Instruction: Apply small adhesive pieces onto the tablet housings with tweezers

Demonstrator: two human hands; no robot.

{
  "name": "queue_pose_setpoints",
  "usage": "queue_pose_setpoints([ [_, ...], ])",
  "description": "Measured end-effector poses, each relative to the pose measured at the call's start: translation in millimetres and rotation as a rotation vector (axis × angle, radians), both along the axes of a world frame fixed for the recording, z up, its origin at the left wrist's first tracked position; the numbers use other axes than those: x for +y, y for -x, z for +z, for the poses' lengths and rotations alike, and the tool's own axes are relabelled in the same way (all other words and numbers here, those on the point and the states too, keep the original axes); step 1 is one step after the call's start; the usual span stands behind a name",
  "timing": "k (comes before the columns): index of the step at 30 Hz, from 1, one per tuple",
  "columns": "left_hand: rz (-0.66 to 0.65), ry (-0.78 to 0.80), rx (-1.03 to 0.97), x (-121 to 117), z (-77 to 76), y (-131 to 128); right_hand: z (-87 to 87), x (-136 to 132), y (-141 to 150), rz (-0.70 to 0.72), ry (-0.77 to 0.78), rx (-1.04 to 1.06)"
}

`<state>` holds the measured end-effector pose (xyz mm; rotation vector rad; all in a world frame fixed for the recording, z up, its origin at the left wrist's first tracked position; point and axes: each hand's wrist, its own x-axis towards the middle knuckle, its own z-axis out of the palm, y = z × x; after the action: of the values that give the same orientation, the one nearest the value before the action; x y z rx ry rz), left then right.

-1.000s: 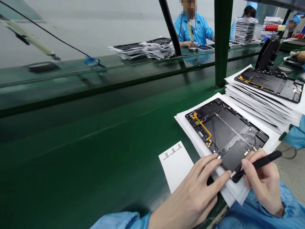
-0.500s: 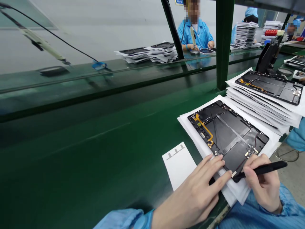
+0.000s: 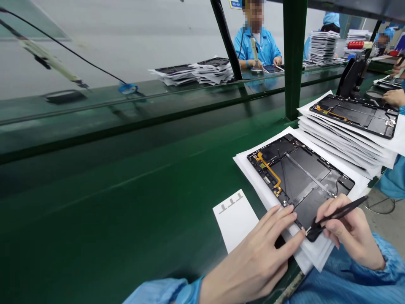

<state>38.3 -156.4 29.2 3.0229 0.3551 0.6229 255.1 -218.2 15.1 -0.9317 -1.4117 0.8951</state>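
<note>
An opened tablet housing [image 3: 300,181] lies tilted across white sheets [image 3: 253,177] near the table's front edge. Inside it run an orange flex cable [image 3: 272,171] and a grey ribbon. My left hand [image 3: 259,245] is laid with its fingers outstretched over the housing's near left edge. In my right hand [image 3: 351,228] are black tweezers [image 3: 343,209], pinched between thumb and fingers. Their tips reach the near corner, by a small whitish piece [image 3: 308,231] close to my left index fingertip. Whether the tips grip that piece I cannot tell.
Left of the housing lies a white card [image 3: 236,219] with grey tabs. Behind it rises a stack of sheets [image 3: 341,143] topped by another tablet housing [image 3: 354,114]. A green post [image 3: 294,63] stands at the back. A co-worker [image 3: 257,46] sits beyond; another person's hand [image 3: 394,97] shows at right.
My right hand has turned, and the tweezers now show narrower, tilted more steeply at the same corner. My left hand stays put. Another person's hands have come into view at far right.
</note>
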Motion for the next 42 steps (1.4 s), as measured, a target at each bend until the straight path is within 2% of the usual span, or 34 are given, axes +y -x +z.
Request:
queue_pose_setpoints([
  [6, -0.03, -0.01, -0.02, 1, 2.8, 0, 4.1, 6, -5, 0.065, 0.055, -0.013],
  [12, -0.025, -0.016, -0.025, 2, 4.1, 0, 10.3, 8, -7, 0.125, 0.069, -0.121],
  [20, -0.018, -0.002, -0.032, 1, 2.6, 1, 25.9, 21, -7, 0.128, -0.081, -0.364],
  [27, -0.013, 0.009, -0.014, 1, 0.3, 1, 11.6, 13, -2, 0.048, 0.03, -0.09],
  [36, 0.001, 0.059, -0.022, -1, 1.8, 0, 9.9, 13, 0, 0.027, -0.061, -0.184],
  [42, -0.012, 0.042, -0.037, 1, -0.9, 1, 6.4, 12, 0, 0.027, -0.056, -0.119],
])
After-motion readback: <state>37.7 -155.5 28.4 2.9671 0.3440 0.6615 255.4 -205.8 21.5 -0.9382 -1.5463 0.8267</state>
